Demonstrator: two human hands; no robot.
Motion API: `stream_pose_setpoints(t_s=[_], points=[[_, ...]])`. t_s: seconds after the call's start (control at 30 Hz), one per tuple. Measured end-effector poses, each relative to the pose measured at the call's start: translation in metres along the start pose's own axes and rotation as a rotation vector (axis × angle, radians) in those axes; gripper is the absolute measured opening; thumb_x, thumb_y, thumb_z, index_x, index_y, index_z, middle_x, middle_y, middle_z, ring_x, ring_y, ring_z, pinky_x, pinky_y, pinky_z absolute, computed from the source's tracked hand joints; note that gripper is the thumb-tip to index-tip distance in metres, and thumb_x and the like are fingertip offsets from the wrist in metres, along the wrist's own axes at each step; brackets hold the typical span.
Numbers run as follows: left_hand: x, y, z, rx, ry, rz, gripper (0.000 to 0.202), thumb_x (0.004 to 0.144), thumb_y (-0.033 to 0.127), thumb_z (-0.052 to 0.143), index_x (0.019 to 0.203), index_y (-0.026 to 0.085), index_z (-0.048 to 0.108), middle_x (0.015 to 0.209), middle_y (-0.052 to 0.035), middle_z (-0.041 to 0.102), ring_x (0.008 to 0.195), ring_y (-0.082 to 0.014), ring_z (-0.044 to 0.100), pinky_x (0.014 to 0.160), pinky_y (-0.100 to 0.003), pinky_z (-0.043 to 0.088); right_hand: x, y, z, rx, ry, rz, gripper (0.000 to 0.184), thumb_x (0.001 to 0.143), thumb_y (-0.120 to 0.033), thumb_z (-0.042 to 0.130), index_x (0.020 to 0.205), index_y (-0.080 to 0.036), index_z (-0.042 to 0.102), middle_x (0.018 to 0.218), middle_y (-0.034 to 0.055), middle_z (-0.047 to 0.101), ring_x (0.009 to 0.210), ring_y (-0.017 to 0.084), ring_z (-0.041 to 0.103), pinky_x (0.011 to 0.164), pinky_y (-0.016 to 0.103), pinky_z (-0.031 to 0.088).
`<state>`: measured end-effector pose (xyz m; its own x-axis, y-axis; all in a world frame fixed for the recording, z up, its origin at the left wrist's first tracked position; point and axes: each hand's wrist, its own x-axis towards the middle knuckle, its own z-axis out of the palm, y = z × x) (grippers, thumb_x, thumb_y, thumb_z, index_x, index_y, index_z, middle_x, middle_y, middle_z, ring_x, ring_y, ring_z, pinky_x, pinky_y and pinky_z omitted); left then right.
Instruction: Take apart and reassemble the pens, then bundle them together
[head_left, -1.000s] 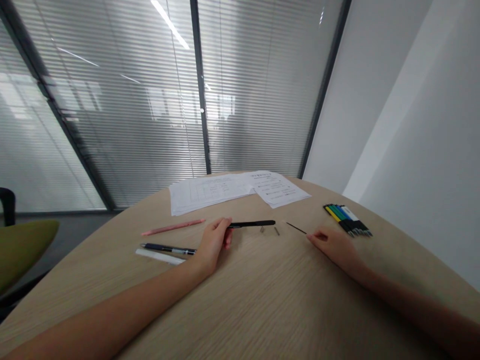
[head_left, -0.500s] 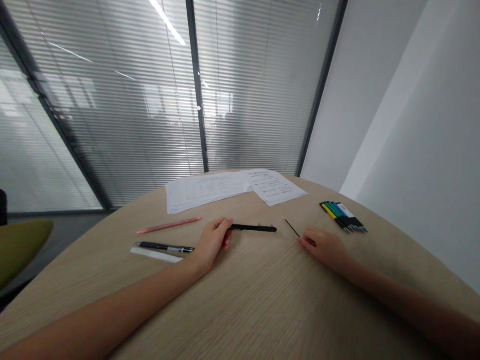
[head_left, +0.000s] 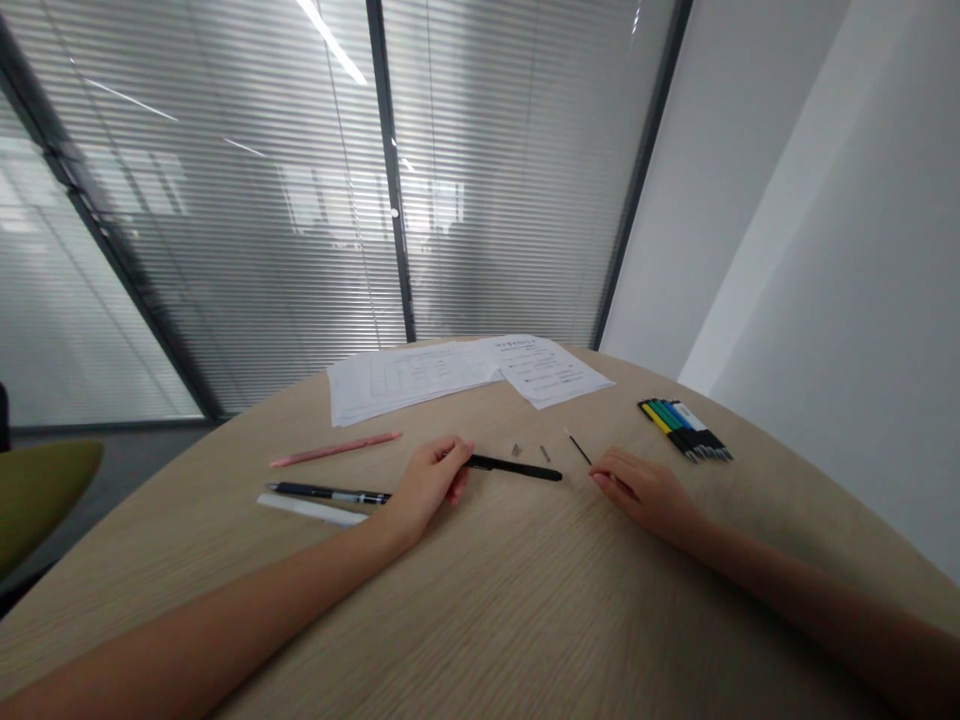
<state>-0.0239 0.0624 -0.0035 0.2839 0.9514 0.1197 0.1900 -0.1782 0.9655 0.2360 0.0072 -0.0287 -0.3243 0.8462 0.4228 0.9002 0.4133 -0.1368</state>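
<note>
Room: glass partition with slatted blinds (head_left: 225,210) ahead, pale wall (head_left: 795,250) at right, olive chair seat (head_left: 41,490) at far left. Whole scene sits slightly further left in view than in the earlier frame.
Desk: round-edged light wood-grain desk (head_left: 517,600) under both forearms.
Far edge: overlapping printed papers (head_left: 405,385) lie near the rim, with a bundle of yellow, green, blue and white pens (head_left: 682,430) off to the right.
Left side of desk: pink pencil (head_left: 334,450) above a dark ballpoint pen (head_left: 326,492), which lies just beside a white strip (head_left: 311,510).
Left grip: left hand (head_left: 427,483) resting on the desk, fingers closed on the near end of a black pen (head_left: 514,467).
Black pen: far end now angled toward the person, where it lay nearly level earlier.
Right grip: right hand (head_left: 645,490) low on the desk, fingers loosely curled; whether it holds anything cannot be told.
Thin black rod (head_left: 580,450): pale tip pointing away, lower end at the right fingertips; contact unclear.
Small metal pieces (head_left: 530,452): two, now standing apart just beyond the black pen.
</note>
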Motion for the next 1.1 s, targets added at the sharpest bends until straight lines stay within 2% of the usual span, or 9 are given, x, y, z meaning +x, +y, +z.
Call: stream_pose_setpoints(t_s=[0.2, 0.5, 1.1], points=[[-0.0047, 0.0065, 0.0026, 0.075, -0.007, 0.035, 0.033, 0.068, 0.040, 0.046, 0.046, 0.017, 0.040, 0.034, 0.0063, 0.038, 0.032, -0.0065, 0.033, 0.037, -0.018, 0.026, -0.0003, 0.0014, 0.0005, -0.005, -0.007, -0.009, 0.026, 0.085, -0.026, 0.029, 0.078, -0.017, 0.053, 0.077, 0.0058, 0.057, 0.071, 0.015, 0.054, 0.063, 0.026, 0.042], [-0.0064, 0.0086, 0.0026, 0.068, -0.027, 0.064, 0.026, 0.066, 0.038, 0.050, 0.054, 0.016, 0.047, 0.035, 0.0067, 0.039, 0.033, -0.0065, 0.034, 0.037, -0.018, 0.025, -0.0001, 0.0028, 0.0015, -0.022, -0.018, -0.037, 0.027, 0.085, -0.026, 0.029, 0.074, -0.017, 0.052, 0.074, 0.0052, 0.056, 0.070, 0.014, 0.053, 0.063, 0.025, 0.042], [-0.0074, 0.0056, 0.0018, -0.094, -0.047, 0.109, 0.022, 0.069, 0.038, 0.049, 0.066, 0.016, 0.049, 0.038, 0.0077, 0.040, 0.032, -0.0057, 0.035, 0.034, -0.017, 0.026, -0.0006, 0.0043, 0.0012, -0.010, -0.059, -0.034, 0.030, 0.085, -0.027, 0.026, 0.073, -0.016, 0.052, 0.075, 0.0061, 0.056, 0.069, 0.015, 0.052, 0.063, 0.026, 0.042]])
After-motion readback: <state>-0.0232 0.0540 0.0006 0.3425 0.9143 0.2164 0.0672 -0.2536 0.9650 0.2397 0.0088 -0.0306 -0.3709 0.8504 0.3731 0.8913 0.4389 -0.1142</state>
